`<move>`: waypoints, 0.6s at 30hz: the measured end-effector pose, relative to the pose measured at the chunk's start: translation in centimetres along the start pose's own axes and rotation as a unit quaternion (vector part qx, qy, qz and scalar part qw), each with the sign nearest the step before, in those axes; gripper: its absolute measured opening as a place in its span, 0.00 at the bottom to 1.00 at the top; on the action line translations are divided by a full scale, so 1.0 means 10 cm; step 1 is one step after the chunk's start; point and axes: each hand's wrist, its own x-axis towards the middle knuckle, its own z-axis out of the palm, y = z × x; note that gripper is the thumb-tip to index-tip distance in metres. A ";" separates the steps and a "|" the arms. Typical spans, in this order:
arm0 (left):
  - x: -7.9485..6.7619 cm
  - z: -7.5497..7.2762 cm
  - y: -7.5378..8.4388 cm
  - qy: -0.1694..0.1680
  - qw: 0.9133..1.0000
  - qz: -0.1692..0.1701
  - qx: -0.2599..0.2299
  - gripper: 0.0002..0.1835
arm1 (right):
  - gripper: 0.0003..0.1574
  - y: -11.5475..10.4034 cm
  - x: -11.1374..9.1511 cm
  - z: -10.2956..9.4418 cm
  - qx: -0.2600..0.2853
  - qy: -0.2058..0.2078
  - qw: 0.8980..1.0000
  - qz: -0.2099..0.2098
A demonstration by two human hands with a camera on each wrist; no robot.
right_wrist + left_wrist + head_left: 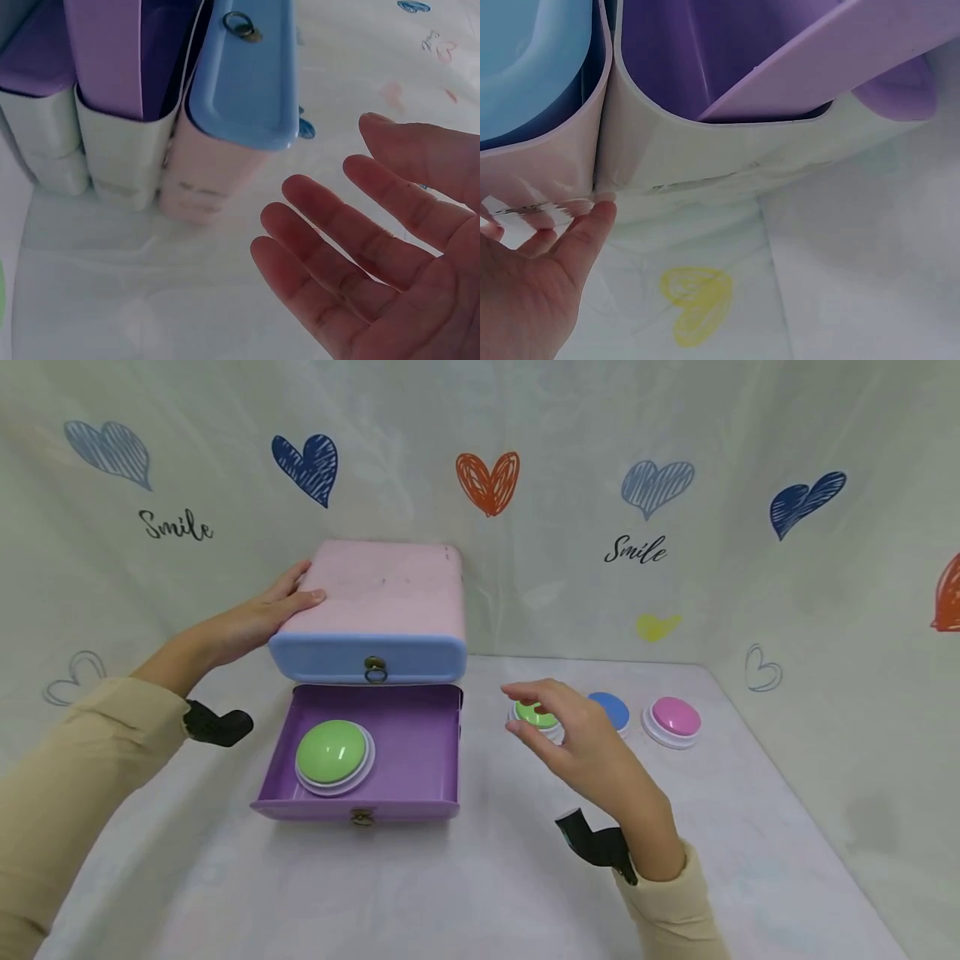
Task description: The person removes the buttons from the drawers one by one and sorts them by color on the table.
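A small stacked drawer cabinet has a pink top (390, 585) and a blue drawer front (322, 658) with a ring pull. Below it, a purple drawer (420, 752) is pulled out, and a green push button (332, 752) on a white base sits in its left part. My left hand (262, 614) rests against the cabinet's upper left side, thumb over the top edge; in the left wrist view its fingertips (604, 201) touch the pink wall. My right hand (588, 747) is held in the air right of the drawer, fingers spread apart and holding nothing.
Another green push button (536, 717) is partly hidden behind my right hand. A blue push button (611, 710) and a pink push button (677, 717) stand right of it on the white table. A heart-printed cloth (555, 435) hangs behind. A further purple drawer (41, 49) shows lowest in the stack.
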 end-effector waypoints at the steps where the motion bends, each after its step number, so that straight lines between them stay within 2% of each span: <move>1: 0.00 0.00 0.00 0.000 1.000 0.000 0.000 0.42 | 0.23 -0.03 0.02 0.03 0.006 -0.010 1.000 0.000; 8: -0.01 0.01 0.00 0.004 1.000 0.001 -0.002 0.42 | 0.24 -0.23 0.15 0.30 -0.011 -0.072 0.997 -0.024; 16: -0.01 0.00 0.00 0.004 1.000 0.000 -0.001 0.42 | 0.24 -0.38 0.29 0.69 -0.017 -0.129 0.989 -0.076; 18: -0.01 0.00 0.00 0.003 1.000 0.001 -0.004 0.42 | 0.24 -0.41 0.32 0.77 -0.022 -0.144 0.986 -0.075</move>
